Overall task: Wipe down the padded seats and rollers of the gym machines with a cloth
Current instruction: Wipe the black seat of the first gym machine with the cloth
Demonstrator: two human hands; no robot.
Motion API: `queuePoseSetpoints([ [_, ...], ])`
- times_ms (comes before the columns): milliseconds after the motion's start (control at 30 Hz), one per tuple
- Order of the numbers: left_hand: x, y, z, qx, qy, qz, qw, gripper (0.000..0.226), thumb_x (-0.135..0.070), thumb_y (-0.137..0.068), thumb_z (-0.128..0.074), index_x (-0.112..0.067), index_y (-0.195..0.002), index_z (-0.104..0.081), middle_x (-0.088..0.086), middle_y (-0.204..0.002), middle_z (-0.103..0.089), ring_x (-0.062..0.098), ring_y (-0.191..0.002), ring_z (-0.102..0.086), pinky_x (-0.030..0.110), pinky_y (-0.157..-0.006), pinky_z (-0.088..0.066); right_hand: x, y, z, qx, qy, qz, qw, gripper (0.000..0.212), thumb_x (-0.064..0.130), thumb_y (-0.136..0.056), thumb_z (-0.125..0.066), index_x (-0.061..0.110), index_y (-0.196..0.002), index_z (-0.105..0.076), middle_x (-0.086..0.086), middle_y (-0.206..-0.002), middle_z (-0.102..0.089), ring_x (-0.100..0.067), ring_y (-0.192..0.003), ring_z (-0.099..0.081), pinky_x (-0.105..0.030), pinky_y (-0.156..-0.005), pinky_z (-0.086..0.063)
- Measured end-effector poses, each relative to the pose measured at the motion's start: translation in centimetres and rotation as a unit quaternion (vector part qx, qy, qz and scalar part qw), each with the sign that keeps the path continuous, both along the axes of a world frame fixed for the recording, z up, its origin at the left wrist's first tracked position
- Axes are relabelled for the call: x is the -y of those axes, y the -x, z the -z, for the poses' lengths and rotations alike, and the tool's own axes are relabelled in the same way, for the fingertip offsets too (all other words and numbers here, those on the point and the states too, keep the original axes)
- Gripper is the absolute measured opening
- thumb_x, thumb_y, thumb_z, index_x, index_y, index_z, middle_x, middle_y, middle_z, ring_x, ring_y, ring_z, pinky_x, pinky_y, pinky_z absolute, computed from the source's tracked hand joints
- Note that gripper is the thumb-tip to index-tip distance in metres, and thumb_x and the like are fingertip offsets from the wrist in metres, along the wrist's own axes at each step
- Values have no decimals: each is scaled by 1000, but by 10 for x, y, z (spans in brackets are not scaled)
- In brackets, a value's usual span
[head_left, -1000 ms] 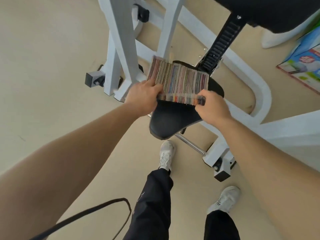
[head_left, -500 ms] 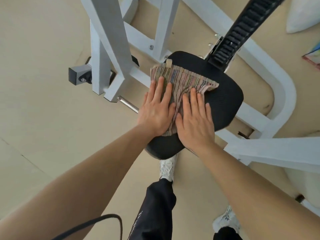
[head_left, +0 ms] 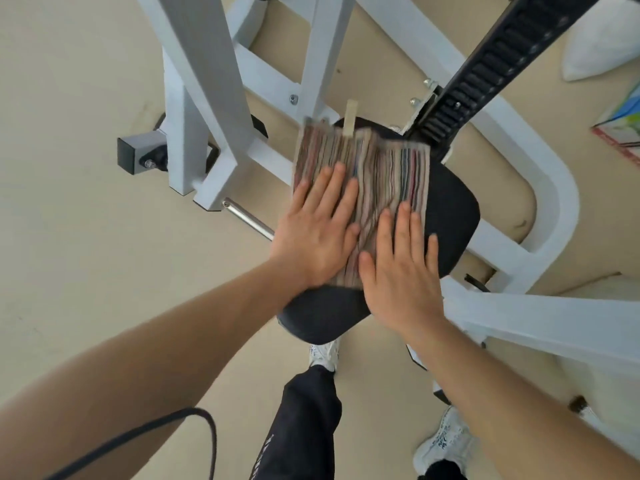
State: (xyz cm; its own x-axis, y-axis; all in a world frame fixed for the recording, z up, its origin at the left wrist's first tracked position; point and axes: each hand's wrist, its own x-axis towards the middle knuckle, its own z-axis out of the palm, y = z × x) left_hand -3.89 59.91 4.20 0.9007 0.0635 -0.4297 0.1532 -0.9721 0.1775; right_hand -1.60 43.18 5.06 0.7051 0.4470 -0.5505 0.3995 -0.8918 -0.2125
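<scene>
On my feed I count two hands, both flat with fingers straight and spread, gripping nothing. The left hand presses on the left half of the one cloth. The right hand presses on its near right part, just beside the left, with a narrow strip of fabric showing between the thumbs. The right little finger lies past the cloth's edge on the bare pad. The cloth is a rectangle of woven fabric in thin stripes of many colours, slightly wrinkled, with one beige tag sticking out from its far edge. It lies spread over the far left part of the single seat, a black padded cushion with rounded corners and a fine matt grain. Around the seat stands a frame of white painted square metal tubes. One black notched bar slants up from the seat's far edge. One shiny round metal rod runs under the seat's left side, and one grey end cap closes a tube near the floor. The floor is smooth and beige. Below the seat I see two white shoes and two dark trouser legs. One black cord loops at bottom left. At the right edge lies one printed box, cut off by the view, so I cannot tell its contents.
</scene>
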Motion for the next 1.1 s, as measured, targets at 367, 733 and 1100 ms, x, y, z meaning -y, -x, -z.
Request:
queuePoseSetpoints([
  [367,0,-51,16,4,5,51,999,65,-46,-104,-11,-13,-160,-10,12,-168,-5,26,-155,-5,43,-126,-8,-28,-79,39,40,-62,-5,997,71,46,-100,-6,10,-161,-2,-12,-170,1,-23,-157,1,-45,-128,-7],
  [733,47,-103,37,8,17,185,983,68,-53,-103,-14,-16,-160,-12,12,-167,-9,32,-154,-4,50,-125,-3,44,-70,48,90,-10,160,983,68,46,-101,-20,7,-157,-20,-17,-161,-28,-33,-148,-29,-50,-122,-25],
  [1100,-11,28,-17,-40,31,110,993,65,-51,-105,-4,-19,-160,-2,5,-168,4,24,-155,7,45,-126,-4,-14,28,4,37,-20,36,998,70,45,-105,-14,3,-159,-4,-18,-168,2,-30,-157,4,-47,-127,-8],
])
